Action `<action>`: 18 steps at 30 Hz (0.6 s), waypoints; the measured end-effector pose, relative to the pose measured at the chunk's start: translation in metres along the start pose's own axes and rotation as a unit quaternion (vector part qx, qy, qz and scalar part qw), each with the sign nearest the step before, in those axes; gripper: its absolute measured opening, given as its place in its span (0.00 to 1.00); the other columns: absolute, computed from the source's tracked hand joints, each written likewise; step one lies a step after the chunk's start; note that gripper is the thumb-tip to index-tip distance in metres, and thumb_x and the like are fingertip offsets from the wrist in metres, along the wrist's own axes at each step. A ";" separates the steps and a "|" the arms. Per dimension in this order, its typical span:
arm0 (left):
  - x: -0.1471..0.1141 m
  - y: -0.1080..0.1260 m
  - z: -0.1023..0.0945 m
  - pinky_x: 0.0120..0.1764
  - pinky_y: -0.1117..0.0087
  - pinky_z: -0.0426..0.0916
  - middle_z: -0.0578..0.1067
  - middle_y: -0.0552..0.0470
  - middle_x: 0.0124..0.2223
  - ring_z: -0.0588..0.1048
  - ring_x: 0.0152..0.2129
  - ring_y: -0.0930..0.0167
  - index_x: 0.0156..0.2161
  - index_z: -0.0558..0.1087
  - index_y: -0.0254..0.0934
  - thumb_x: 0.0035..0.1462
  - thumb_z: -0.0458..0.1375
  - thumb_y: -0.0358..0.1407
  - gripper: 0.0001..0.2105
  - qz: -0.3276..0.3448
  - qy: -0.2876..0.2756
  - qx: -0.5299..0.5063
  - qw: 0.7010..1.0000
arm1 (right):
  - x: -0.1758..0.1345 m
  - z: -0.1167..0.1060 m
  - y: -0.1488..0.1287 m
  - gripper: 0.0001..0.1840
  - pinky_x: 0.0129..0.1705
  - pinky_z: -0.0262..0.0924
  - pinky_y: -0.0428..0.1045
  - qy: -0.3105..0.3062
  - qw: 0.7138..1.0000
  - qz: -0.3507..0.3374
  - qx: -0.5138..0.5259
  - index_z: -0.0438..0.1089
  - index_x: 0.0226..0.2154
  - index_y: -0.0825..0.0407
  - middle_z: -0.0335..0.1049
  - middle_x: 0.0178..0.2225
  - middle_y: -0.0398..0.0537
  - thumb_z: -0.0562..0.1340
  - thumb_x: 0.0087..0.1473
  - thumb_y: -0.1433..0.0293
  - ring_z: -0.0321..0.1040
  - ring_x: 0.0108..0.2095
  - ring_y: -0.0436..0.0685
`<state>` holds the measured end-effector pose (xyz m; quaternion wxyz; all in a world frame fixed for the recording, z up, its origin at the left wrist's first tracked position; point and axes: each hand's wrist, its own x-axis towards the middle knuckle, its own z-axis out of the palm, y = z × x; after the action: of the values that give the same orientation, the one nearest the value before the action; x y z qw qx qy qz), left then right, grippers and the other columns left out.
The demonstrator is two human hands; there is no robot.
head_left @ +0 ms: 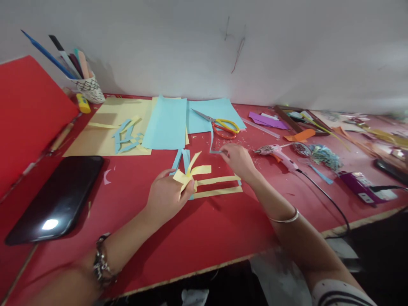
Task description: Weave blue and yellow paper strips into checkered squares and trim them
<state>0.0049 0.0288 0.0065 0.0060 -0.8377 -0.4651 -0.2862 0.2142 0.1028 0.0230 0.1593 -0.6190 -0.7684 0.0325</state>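
Left hand (167, 193), one: we are gripping a bundle of yellow paper strips (189, 176) and blue paper strips (186, 159), the thumb pressing against the yellow folds. Short yellow ends are fanning out around the fingertips, two longer yellow lengths are reaching to the right of them, and the blue ends are pointing away beyond them.

Right hand (237, 160), one: we are pinching the end of a narrow blue strip (211, 138) between thumb and forefinger; it is bending away from the fingertips toward the scissors.

Scissors (213, 120), one pair, red and yellow handles: lying just beyond the right fingers.

Blue sheets (165, 123), two seen: lying beyond the fingers of both hands.

Loose cut pieces (129, 146), yellow and blue: lying beyond and left of the left fingers, on a tan sheet (86, 144).

Glue gun (287, 161), pink, corded: resting right of the right fingers.

Purple paper (267, 120): lying beyond and right of the right fingers.

Phone (60, 197), black: lying left of the left fingers, well apart.

Pen cup (91, 89), patterned: standing far beyond the left fingers, to their left.

Red tabletop (191, 233): spreading beneath both hands.
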 end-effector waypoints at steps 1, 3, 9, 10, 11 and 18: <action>0.000 0.000 0.000 0.36 0.67 0.67 0.67 0.55 0.13 0.69 0.16 0.72 0.18 0.70 0.38 0.59 0.41 0.35 0.22 -0.007 -0.008 -0.007 1.000 | 0.000 -0.003 0.000 0.06 0.29 0.56 0.47 0.015 1.000 -0.001 0.015 0.67 0.24 0.52 0.68 0.27 0.45 0.57 0.48 0.76 0.63 0.27 0.52; 0.000 0.000 -0.001 0.37 0.66 0.67 0.69 0.54 0.15 0.70 0.17 0.71 0.19 0.71 0.37 0.59 0.41 0.36 0.23 -0.019 -0.022 -0.017 0.999 | -0.001 -0.012 -0.002 0.06 0.29 0.58 0.47 0.073 0.994 -0.008 0.085 0.68 0.26 0.52 0.69 0.28 0.44 0.57 0.48 0.76 0.63 0.26 0.50; 0.000 0.002 -0.003 0.36 0.66 0.66 0.71 0.55 0.16 0.71 0.18 0.70 0.21 0.73 0.38 0.58 0.42 0.35 0.21 -0.029 -0.022 -0.050 0.998 | -0.006 -0.041 -0.017 0.04 0.35 0.60 0.49 0.269 0.934 -0.087 0.220 0.69 0.25 0.49 0.64 0.29 0.42 0.61 0.46 0.74 0.63 0.33 0.51; 0.000 0.002 -0.003 0.36 0.66 0.66 0.71 0.55 0.16 0.70 0.18 0.71 0.20 0.72 0.38 0.58 0.42 0.35 0.21 -0.030 -0.021 -0.054 0.998 | -0.006 -0.043 -0.020 0.03 0.33 0.60 0.48 0.267 0.934 -0.084 0.223 0.69 0.25 0.49 0.62 0.27 0.42 0.62 0.45 0.73 0.62 0.30 0.50; 0.001 0.002 -0.003 0.37 0.66 0.66 0.71 0.55 0.16 0.70 0.18 0.71 0.20 0.72 0.38 0.58 0.42 0.35 0.21 -0.031 -0.022 -0.057 0.998 | -0.006 -0.043 -0.022 0.02 0.29 0.58 0.47 0.253 0.935 -0.071 0.236 0.69 0.24 0.50 0.60 0.24 0.40 0.62 0.45 0.73 0.59 0.27 0.48; -0.001 0.000 -0.003 0.35 0.66 0.66 0.71 0.53 0.17 0.71 0.19 0.71 0.20 0.73 0.37 0.58 0.42 0.36 0.21 -0.057 -0.043 -0.068 0.995 | 0.002 -0.033 -0.028 0.01 0.17 0.48 0.43 0.101 0.907 0.044 0.407 0.67 0.24 0.53 0.56 0.16 0.35 0.60 0.46 0.73 0.49 0.15 0.42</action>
<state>0.0036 0.0273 0.0087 -0.0871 -0.8200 -0.4912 -0.2806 0.1974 0.0931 0.0615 0.4723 -0.5335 -0.6402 0.2871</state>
